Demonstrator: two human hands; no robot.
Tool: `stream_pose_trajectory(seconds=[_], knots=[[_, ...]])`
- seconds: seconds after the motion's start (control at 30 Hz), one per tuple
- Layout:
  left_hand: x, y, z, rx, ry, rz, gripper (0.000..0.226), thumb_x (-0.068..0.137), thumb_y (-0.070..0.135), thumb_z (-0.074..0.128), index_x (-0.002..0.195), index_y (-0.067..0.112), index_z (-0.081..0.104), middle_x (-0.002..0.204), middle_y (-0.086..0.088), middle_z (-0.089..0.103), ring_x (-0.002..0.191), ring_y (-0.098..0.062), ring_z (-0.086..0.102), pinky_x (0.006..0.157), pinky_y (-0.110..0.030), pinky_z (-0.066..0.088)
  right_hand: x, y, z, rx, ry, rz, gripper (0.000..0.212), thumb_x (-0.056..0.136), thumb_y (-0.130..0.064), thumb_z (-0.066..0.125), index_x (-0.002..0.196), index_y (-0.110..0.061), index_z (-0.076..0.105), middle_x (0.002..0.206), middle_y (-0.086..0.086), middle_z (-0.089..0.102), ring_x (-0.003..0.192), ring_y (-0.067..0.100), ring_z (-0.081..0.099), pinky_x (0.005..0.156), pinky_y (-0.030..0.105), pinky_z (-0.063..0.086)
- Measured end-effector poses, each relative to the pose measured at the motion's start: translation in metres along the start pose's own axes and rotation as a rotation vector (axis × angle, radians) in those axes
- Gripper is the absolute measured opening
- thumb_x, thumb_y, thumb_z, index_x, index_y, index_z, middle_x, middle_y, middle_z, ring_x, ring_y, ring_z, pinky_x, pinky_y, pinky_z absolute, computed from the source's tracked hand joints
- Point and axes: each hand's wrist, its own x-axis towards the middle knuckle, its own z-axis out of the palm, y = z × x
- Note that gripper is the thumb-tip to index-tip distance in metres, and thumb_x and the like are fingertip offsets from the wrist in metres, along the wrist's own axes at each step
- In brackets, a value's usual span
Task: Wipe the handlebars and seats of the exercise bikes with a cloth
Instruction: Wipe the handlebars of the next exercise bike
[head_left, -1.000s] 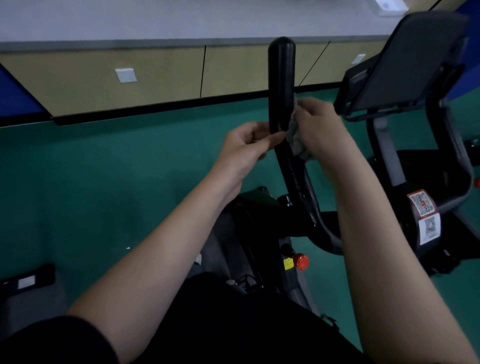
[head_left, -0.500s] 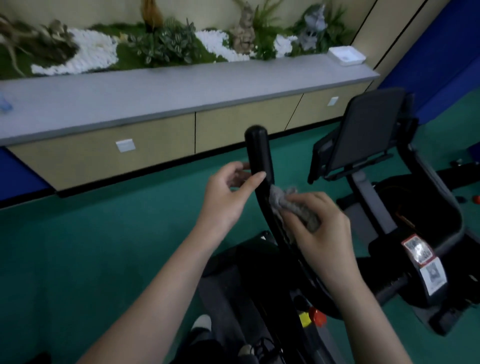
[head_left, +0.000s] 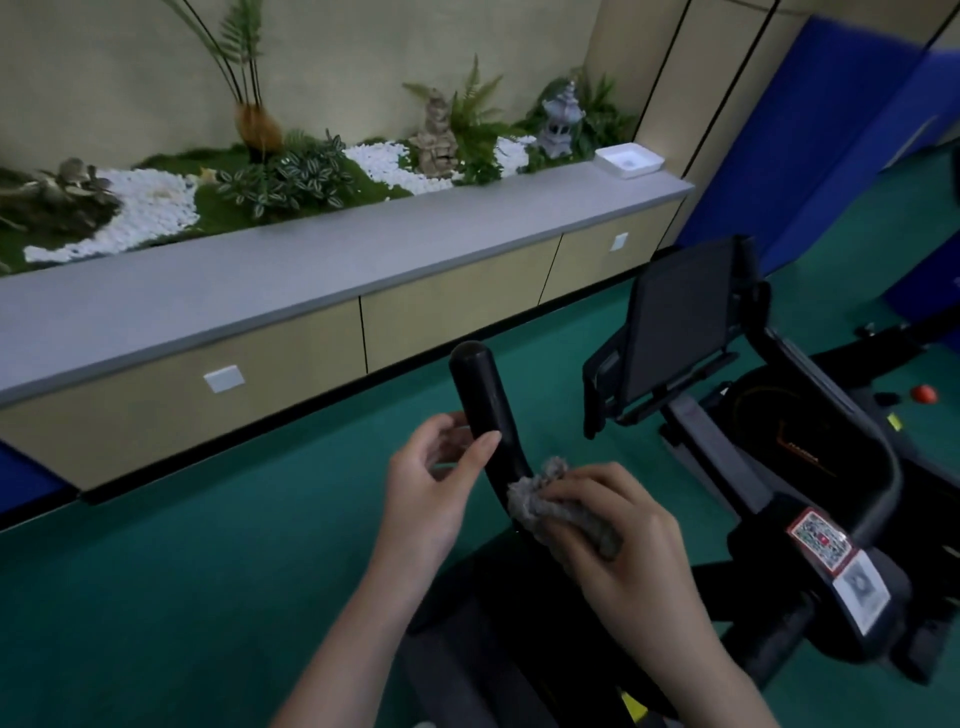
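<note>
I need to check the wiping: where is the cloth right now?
Head view, lower centre-right: the grey cloth is bunched in the right hand against the bend of the black handlebar, just right of the left hand.

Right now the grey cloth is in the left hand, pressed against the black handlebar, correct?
No. The head view shows the grey cloth in the right hand, pressed against the black handlebar; the left hand holds no cloth.
</note>
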Motion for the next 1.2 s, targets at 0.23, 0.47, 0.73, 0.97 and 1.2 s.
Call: stream_pose_trajectory(seconds=[0.23, 0.47, 0.73, 0.97, 1.2], knots=[[0.002, -0.004, -0.003, 0.023, -0.03, 0.01, 0.011, 0.082, 0.024, 0.069, 0.09, 0.029, 0.063, 0.081, 0.018, 0.07, 0.083, 0.003, 0.064, 0.071, -0.009, 0.047, 0.002, -0.006, 0.008, -0.059, -0.019, -0.089, 0.014, 0.079, -0.012, 0.071, 0.092, -0.019, 0.07, 0.1, -0.012, 0.055, 0.096, 0.007, 0.054, 0.082, 0.01, 0.039], [-0.002, -0.001, -0.001, 0.025, -0.028, 0.004, 0.011, 0.083, 0.026, 0.067, 0.091, 0.031, 0.061, 0.087, 0.014, 0.067, 0.081, 0.008, 0.062, 0.069, -0.005, 0.044, -0.012, -0.004, -0.001, 0.002, 0.056, 0.047, 0.019, 0.079, -0.008, 0.074, 0.094, -0.019, 0.07, 0.096, -0.014, 0.06, 0.092, -0.004, 0.058, 0.078, 0.005, 0.04], [-0.005, -0.001, 0.0, 0.045, -0.017, 0.029, 0.009, 0.084, 0.029, 0.066, 0.09, 0.034, 0.06, 0.086, 0.017, 0.066, 0.081, 0.009, 0.061, 0.07, -0.005, 0.044, -0.026, 0.002, -0.012, 0.005, 0.061, 0.16, 0.018, 0.079, -0.014, 0.076, 0.093, -0.025, 0.072, 0.09, -0.02, 0.062, 0.087, -0.006, 0.059, 0.074, 0.003, 0.039], [-0.012, -0.004, 0.002, 0.128, 0.018, 0.031, 0.018, 0.084, 0.033, 0.065, 0.101, 0.03, 0.059, 0.095, 0.009, 0.066, 0.081, 0.006, 0.06, 0.07, -0.006, 0.044, -0.004, -0.002, -0.004, 0.029, -0.016, 0.251, 0.014, 0.087, -0.015, 0.067, 0.099, -0.021, 0.069, 0.084, -0.012, 0.068, 0.082, -0.001, 0.06, 0.067, 0.003, 0.039], [-0.039, -0.015, -0.009, 0.58, 0.015, 0.335, 0.05, 0.086, 0.049, 0.05, 0.133, 0.037, 0.039, 0.12, 0.015, 0.045, 0.113, -0.001, 0.047, 0.096, -0.023, 0.039, 0.011, 0.006, -0.008, 0.127, -0.119, 0.409, 0.009, 0.089, -0.017, 0.062, 0.094, -0.021, 0.068, 0.079, -0.007, 0.069, 0.075, -0.001, 0.061, 0.06, 0.007, 0.041]])
